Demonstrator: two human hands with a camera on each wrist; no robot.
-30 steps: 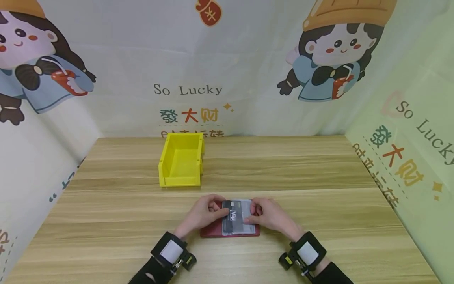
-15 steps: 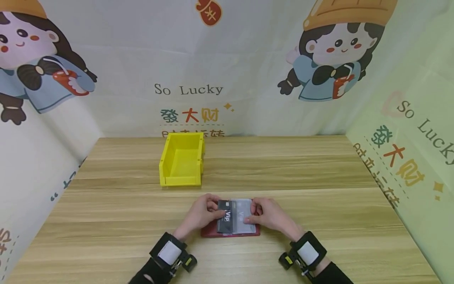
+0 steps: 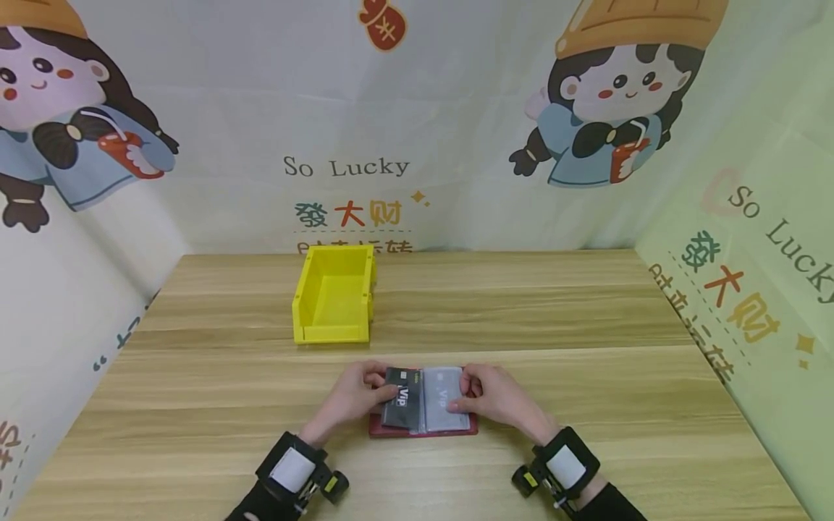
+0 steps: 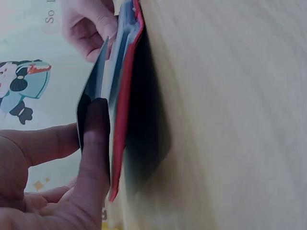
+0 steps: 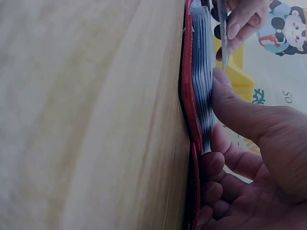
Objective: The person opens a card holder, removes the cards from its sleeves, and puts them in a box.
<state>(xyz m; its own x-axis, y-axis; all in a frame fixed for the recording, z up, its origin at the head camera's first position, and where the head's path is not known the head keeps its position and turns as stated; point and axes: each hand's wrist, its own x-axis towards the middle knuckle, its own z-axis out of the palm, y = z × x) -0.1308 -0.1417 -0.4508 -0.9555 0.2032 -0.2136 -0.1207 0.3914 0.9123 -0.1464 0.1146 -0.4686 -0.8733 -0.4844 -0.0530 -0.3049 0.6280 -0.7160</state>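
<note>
A pale backdrop [image 3: 456, 108] printed with cartoon figures and the words "So Lucky" rises behind a wood-grain counter [image 3: 521, 311], where a person works on a card holder [image 3: 383, 428] with two bare hands. At eleven o'clock from the holder, a low-fronted yellow bin [image 3: 331, 333] stands farther back, well apart from both hands and in the way of neither. Black wrist cameras [image 3: 563, 463] are strapped on at about seven and five o'clock.

The right hand [image 3: 491, 391], at three o'clock, pinches the margin of the holder's clear pockets [image 3: 446, 412], thumb on top and the other fingers curled in at the edge, a hold that seems meant to steady the stack. The left hand [image 3: 355, 391], at nine o'clock, pinches a card [image 3: 407, 405] between thumb and fingers, apparently by its outer edge so the printed face is left showing.

The red-covered holder lies on the counter between the hands, its nine-o'clock half mostly hidden by card and fingers. Smallest of all, the dark card marked "Vip" is held above that half, beside the pockets; with clear film along its inner edge, whether it is wholly free cannot be told.
</note>
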